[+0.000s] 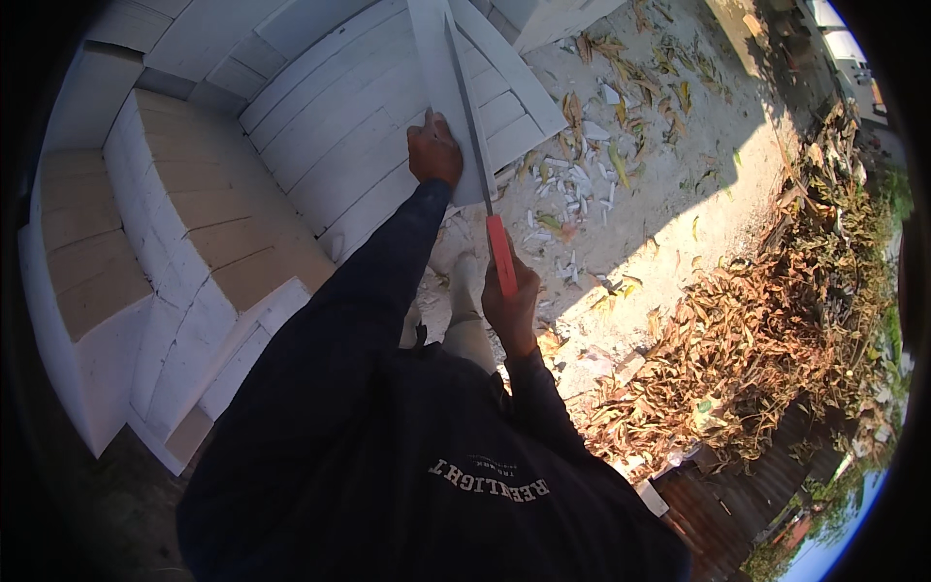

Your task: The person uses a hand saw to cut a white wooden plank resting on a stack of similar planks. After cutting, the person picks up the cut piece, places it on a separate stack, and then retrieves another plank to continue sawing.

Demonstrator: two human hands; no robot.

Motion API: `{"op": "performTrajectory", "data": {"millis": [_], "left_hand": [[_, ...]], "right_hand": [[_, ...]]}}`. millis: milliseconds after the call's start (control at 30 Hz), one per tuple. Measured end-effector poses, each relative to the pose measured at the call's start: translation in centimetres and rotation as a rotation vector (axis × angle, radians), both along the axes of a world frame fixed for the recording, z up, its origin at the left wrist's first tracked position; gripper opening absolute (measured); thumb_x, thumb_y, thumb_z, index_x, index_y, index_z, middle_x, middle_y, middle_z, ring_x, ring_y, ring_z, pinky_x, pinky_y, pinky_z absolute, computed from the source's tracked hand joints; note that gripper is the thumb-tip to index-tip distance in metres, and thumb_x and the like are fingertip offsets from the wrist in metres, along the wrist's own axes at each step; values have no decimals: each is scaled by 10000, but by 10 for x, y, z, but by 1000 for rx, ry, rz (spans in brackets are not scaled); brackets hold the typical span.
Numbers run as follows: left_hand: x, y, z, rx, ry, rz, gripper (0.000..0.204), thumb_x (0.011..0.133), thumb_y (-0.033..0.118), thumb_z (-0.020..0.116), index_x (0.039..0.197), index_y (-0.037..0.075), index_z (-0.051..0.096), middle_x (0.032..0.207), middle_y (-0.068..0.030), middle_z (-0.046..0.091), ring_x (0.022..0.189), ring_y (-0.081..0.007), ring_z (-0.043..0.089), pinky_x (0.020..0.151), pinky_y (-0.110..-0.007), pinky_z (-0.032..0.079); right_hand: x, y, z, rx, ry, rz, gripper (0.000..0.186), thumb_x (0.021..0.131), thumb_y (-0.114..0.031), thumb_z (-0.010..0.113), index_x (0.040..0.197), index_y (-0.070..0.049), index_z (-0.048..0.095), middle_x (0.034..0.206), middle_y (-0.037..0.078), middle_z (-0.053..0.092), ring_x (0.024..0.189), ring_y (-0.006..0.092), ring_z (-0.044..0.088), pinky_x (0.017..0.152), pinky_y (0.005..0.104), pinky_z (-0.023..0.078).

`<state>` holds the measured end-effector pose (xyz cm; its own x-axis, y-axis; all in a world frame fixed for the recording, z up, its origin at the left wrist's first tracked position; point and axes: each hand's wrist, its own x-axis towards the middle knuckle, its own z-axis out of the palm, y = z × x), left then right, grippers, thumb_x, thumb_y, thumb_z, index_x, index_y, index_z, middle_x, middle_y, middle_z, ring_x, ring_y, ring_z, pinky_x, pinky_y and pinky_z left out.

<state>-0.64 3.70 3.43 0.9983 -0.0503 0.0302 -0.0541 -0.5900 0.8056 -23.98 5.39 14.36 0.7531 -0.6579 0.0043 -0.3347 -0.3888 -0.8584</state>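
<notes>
Right hand (511,301): grip closed around the red handle of a saw (500,254), the blade directed away from the body. Left hand (434,150): set on a long white strip (438,78), fingers mostly curled with one lying forward; whether this grip is clamped on the strip's edge or only pressing cannot be told. The strip lies across a stack of white panels (339,126) in front of the person, its lower end by the stack's near edge. The saw blade runs lengthwise over the strip; depth of any cut cannot be determined. White scraps (577,189) and fallen leaves litter the ground (669,213) to the right; blocks with tan upper faces (208,209) stand to the left
</notes>
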Motion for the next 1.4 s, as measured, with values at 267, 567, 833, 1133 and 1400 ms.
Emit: {"op": "performTrajectory", "data": {"millis": [267, 567, 833, 1133, 1400], "left_hand": [[2, 5, 8, 54, 76, 15, 447, 1069, 365, 471, 1351, 79, 665, 1006, -240, 598, 919, -419, 647, 811, -507, 529], [-8, 6, 6, 49, 22, 4, 426, 1069, 359, 480, 1359, 104, 663, 1026, -223, 606, 903, -397, 664, 762, -501, 548], [-5, 4, 11, 47, 74, 2, 427, 1067, 355, 489, 1376, 112, 655, 1045, -225, 614, 912, -389, 672, 777, -491, 552], [-4, 1, 7, 25, 86, 8, 435, 1065, 372, 489, 1352, 98, 668, 1066, -216, 607, 902, -393, 669, 778, -490, 552], [-7, 2, 8, -15, 85, 19, 418, 1063, 356, 502, 1353, 103, 664, 1048, -199, 603, 883, -384, 669, 774, -488, 554]], "right_hand": [[-22, 9, 2, -32, -7, 19, 476, 921, 10, 542, 1393, 54, 583, 1069, 322, 707, 919, 407, 750, 722, 382, 586], [30, -18, 9, 1, -41, 14, 147, 954, -45, 578, 952, 82, 653, 645, 222, 569, 538, 280, 584, 532, 397, 438], [40, -25, 11, 37, 54, 75, 440, 903, -10, 555, 1333, 57, 619, 669, 234, 603, 594, 363, 656, 557, 409, 483], [19, -11, 6, -34, -38, 31, 269, 953, -32, 571, 1174, 65, 689, 634, 176, 584, 548, 215, 546, 537, 357, 436], [0, 2, 16, -107, -62, 8, 87, 952, -32, 595, 941, 52, 618, 620, 159, 554, 538, 164, 506, 515, 374, 390]]}}
